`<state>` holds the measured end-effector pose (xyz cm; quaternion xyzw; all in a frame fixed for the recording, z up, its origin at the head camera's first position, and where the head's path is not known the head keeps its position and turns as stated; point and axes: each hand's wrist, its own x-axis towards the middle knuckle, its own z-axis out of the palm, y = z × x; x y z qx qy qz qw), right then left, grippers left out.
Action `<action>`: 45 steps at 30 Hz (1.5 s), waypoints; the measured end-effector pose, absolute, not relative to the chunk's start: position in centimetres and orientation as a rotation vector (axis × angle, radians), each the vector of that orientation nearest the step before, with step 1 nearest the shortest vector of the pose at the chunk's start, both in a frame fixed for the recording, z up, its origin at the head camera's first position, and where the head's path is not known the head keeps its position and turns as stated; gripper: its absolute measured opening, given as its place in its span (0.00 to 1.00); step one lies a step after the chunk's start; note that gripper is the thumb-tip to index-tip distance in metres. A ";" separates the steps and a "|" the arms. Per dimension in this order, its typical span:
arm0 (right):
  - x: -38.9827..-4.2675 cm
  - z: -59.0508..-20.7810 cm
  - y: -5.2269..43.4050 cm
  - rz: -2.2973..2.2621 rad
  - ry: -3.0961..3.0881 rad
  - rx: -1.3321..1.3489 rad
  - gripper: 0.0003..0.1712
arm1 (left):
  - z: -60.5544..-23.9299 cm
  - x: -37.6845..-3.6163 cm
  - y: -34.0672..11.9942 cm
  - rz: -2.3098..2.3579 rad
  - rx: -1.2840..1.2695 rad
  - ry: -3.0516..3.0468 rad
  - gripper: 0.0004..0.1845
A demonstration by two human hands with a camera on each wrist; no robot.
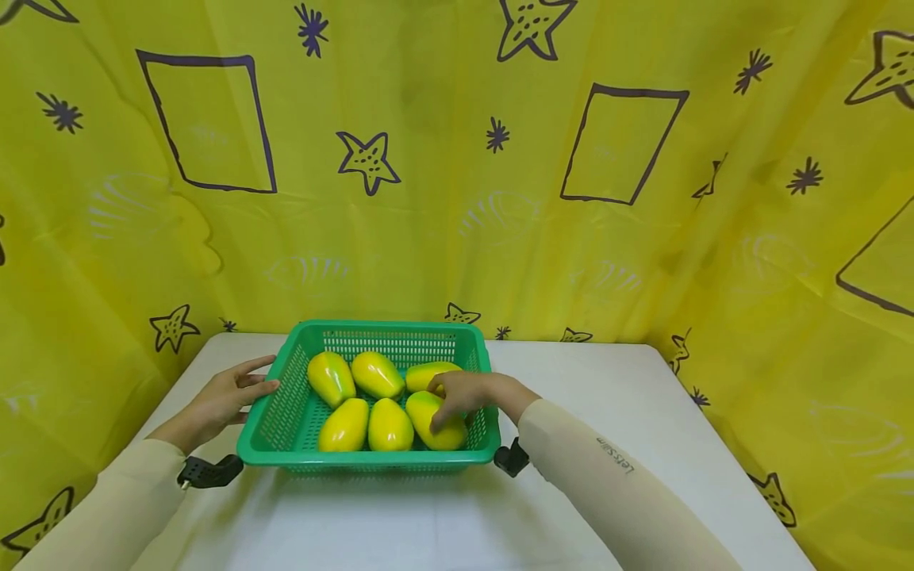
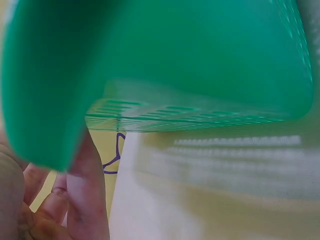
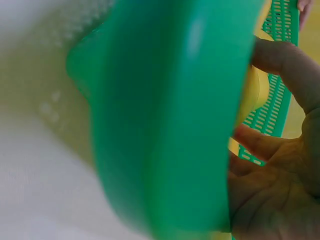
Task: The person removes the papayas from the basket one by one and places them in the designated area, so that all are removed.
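Currently, the front-right mango (image 1: 448,438) lies inside the green slotted basket (image 1: 364,457), with the right grip (image 1: 467,392) clamped over it from above, thumb and fingers bent about its sides. Its skin looks smooth and glossy, so a hold set too high on the rounded body could slip, letting the fruit drop or roll. The back-right mango (image 1: 423,373) sits just behind, close under those bent fingers, and could be nudged or dragged along by accident, since there is little room between the two. At the front, the middle mango (image 1: 390,426) and the front-left mango (image 1: 343,426) might roll if bumped, as nothing but their own shape seems to steady them; the back-left mango (image 1: 332,379) and back-middle mango (image 1: 377,375) look less exposed. The basket itself could skid or tip if the right forearm leaned on its right rim, because the left grip (image 1: 221,396) is at the left rim with fingers spread and mostly straight, perhaps giving only light support. A black wrist mount (image 1: 511,457) by the front-right corner could snag that rim during a lift. Beneath, the white desk (image 1: 571,396) looks smooth, which would ease sliding; beyond it, the yellow curtain (image 1: 457,238) might be brushed by a hard shove.
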<state>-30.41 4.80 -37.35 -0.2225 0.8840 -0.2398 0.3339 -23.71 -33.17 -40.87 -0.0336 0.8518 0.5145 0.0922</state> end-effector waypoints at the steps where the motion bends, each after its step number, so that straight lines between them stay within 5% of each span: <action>1: -30.5 -37.3 4.8 -0.641 2.293 -0.569 0.43 | -40.9 -23.7 -33.2 1.526 -0.099 2.530 0.43; 19: -31.8 -37.3 5.2 -0.914 1.988 -0.267 0.46 | -40.7 -23.8 -33.2 1.551 -0.076 2.511 0.41; 45: -32.0 -35.5 8.1 -1.191 1.740 -0.170 0.48 | -40.9 -23.8 -33.1 1.551 -0.108 2.510 0.42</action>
